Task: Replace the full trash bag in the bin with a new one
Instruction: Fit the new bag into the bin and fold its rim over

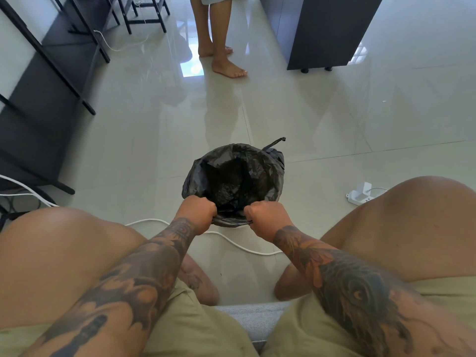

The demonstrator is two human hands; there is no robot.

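A black trash bag (pixel 260 173) lines a small round bin on the floor between my knees; the bin itself is hidden under the plastic. The bag's mouth gapes open, with dark contents inside. One tie handle (pixel 277 142) sticks up at the far right rim. My left hand (pixel 197 211) and my right hand (pixel 266 215) are both fists at the near rim, each gripping the bunched bag edge, which stretches as a taut strip between them.
A white cable (pixel 239 244) runs across the glossy tiles under my wrists. A white power strip (pixel 359 194) lies to the right. Another person's bare feet (pixel 226 65) stand ahead. A black cabinet (pixel 327 32) is at the far right, black furniture frames (pixel 77 81) at the left.
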